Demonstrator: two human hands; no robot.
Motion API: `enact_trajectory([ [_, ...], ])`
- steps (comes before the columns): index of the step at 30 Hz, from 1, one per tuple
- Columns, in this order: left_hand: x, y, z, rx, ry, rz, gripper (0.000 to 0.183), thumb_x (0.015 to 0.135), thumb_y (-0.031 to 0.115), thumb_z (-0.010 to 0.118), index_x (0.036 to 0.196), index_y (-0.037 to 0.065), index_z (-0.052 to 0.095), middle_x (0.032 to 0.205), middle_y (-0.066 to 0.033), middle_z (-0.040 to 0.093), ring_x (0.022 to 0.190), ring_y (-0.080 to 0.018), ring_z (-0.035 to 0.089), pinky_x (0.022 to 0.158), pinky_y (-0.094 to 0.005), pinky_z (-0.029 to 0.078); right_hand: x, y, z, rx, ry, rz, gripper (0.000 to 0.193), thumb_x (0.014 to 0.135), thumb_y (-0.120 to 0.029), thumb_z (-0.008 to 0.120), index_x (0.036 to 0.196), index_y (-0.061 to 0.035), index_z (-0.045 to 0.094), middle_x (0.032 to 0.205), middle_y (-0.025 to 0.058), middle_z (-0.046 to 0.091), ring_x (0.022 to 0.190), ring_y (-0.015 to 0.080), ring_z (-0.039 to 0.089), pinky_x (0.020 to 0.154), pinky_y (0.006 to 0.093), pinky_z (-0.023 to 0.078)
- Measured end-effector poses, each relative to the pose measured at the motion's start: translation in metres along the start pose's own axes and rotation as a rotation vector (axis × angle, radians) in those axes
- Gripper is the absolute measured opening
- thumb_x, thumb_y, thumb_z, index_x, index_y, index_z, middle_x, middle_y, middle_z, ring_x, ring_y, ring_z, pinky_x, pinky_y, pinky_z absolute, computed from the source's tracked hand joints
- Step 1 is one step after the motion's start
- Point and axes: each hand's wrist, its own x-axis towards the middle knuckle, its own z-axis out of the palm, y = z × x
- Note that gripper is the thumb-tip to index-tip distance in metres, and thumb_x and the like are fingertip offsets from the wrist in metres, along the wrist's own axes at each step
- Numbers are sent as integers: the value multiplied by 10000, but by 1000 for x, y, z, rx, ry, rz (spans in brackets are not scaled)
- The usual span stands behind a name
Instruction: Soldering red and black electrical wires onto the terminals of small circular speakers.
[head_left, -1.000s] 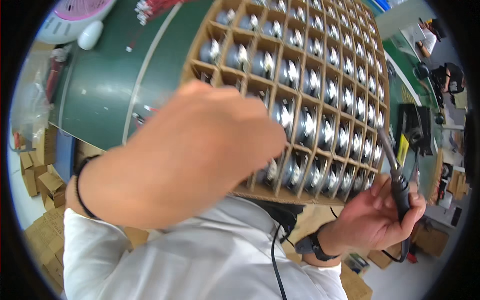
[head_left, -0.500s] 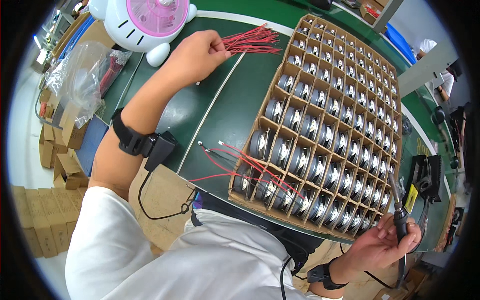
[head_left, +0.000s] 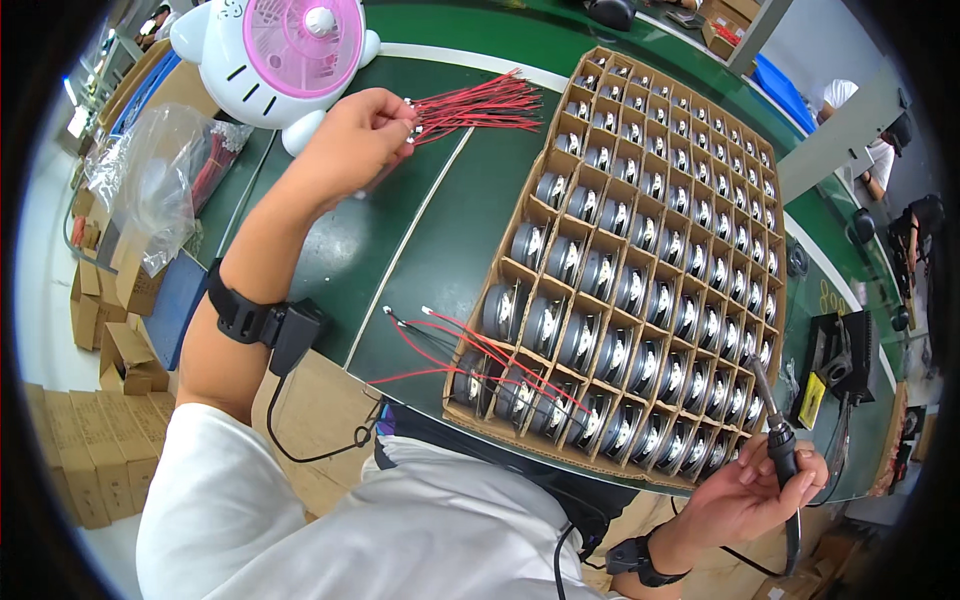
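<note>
Fingers of the right hand point(head_left: 745, 502) are gripping the dark handle of a soldering iron point(head_left: 781, 448) at the lower right of the frame, much as they were doing half a second ago; the iron's metal tip is pointing up across the right side of a partitioned carton point(head_left: 525, 432), though I cannot tell whether it is touching anything. Loose red and black wires point(head_left: 500, 354) are trailing over the carton's corner at the lower centre, and round metal-backed parts point(head_left: 545, 325) are standing on edge in its compartments. Beyond that, the green surface point(head_left: 440, 250) is showing between the carton and the left arm. Towards the upper left, the left hand point(head_left: 360, 145) is making the real change: a second ago it was blurring over the carton, and now it is hovering at the white ends of a red wire bundle point(head_left: 475, 105), sitting slightly further left of it than half a second ago. Its fingers are curling close together, but I cannot tell whether they are catching a wire. Handling is thus apparently centring on the wires, while the iron is waiting. Farther off, a pink-and-white fan point(head_left: 275, 60) is standing just beyond that hand
</note>
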Motion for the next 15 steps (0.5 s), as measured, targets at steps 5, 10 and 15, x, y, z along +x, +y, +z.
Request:
enact_trajectory([
  [5, -8, 17, -12, -164, -64, -142, 200, 1000, 138, 572, 1168, 40, 523, 1008, -61, 617, 780, -106, 637, 622, -217, 501, 1, 1, 0, 57, -29, -5, 251, 1076, -267, 414, 985, -53, 507, 713, -6, 349, 565, 73, 328, 573, 248, 310],
  [10, -21, 36, 1, -285, -186, 11, 269, 1001, 73, 526, 1261, 7, 511, 1126, -122, 648, 804, -110, 653, 625, -219, 497, 0, -1, -2, 111, -68, 12, 233, 1071, -257, 423, 1010, -48, 504, 824, 26, 448, 578, 75, 352, 586, 255, 333],
  [15, -37, 53, 18, -440, -469, 189, 359, 993, 42, 539, 1350, 4, 523, 1213, -113, 630, 917, -100, 651, 737, -203, 511, -1, -6, -9, 48, 6, 31, 242, 1049, -305, 473, 1059, -63, 472, 887, 55, 476, 584, 77, 406, 552, 255, 417],
])
